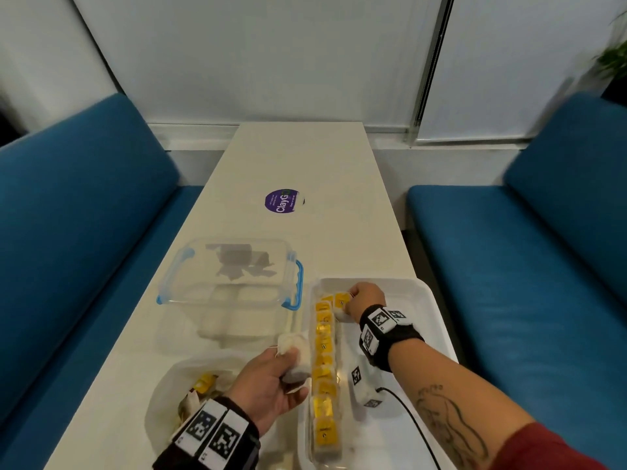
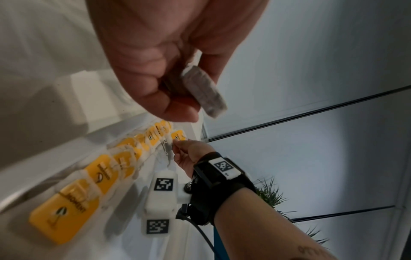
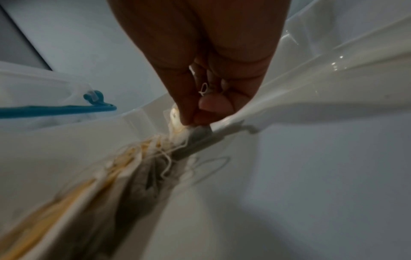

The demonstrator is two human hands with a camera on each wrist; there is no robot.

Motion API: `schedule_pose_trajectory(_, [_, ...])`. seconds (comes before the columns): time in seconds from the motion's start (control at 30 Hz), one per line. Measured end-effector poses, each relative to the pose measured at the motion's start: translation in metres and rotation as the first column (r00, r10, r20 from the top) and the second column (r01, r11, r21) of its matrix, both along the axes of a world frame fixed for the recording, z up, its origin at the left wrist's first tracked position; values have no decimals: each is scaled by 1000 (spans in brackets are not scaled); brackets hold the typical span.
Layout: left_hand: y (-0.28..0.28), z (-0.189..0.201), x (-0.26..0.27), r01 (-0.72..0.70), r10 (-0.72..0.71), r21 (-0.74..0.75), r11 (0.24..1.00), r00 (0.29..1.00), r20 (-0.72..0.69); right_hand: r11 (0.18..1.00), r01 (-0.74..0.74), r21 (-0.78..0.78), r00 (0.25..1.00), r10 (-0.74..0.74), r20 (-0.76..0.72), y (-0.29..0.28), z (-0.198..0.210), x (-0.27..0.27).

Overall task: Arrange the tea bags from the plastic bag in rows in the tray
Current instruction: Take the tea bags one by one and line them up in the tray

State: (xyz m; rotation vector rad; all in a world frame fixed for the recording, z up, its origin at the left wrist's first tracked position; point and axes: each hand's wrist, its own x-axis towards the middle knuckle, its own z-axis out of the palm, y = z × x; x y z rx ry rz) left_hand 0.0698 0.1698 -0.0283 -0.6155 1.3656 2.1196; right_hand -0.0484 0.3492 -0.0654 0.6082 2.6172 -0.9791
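The head camera is looking forward and down along the surface (image 1: 298, 157) from above. The left wrist camera is looking close past the left hand (image 2: 169, 58) toward the tray (image 2: 73, 109). The right wrist camera is looking close along the right hand (image 3: 200, 61). All three are sharing the tray's row (image 1: 325, 361).

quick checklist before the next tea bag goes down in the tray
1. First row runs along the tray's left wall: ok.
2. Right hand pinches a tea bag at the far end, starting a second row: ok.
3. Left hand holds spare tea bags: ok.
4. Bare tray floor to the right for more rows: ok.
5. Plastic bag has bags left: ok.
6. Strings untangled: cannot tell.
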Motion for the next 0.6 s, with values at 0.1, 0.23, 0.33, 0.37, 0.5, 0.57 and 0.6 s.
schedule_pose_trajectory(0.1, [-1,-1,0,23,-23,-17,1000,1000,1,996,73,-45,997,-74,-34,0,-3,-1])
schedule_pose_trajectory(0.23, [-4,0,-1,38,-38,-25,999,999,-1,982,168,-82,978,-177,-109,-1,-7,-1])
schedule_pose_trajectory(0.33, [-6,1,-2,42,-44,-49,998,999,-25,988,138,-75,979,-147,-141,2,-2,2])
schedule_pose_trajectory(0.37, [-6,2,-2,45,-48,-64,997,998,-35,990,115,-81,980,-126,-152,3,2,3])
schedule_pose_trajectory(0.5, [-4,7,-4,61,-65,-68,996,996,-64,971,-135,-199,976,95,-195,3,38,20])
schedule_pose_trajectory(0.57, [-3,11,-5,65,-67,-37,997,996,-57,875,-325,-359,944,279,-175,-2,59,37])
schedule_pose_trajectory(0.6, [-2,12,-5,64,-65,-19,998,997,-49,807,-388,-444,921,349,-172,-4,68,45])
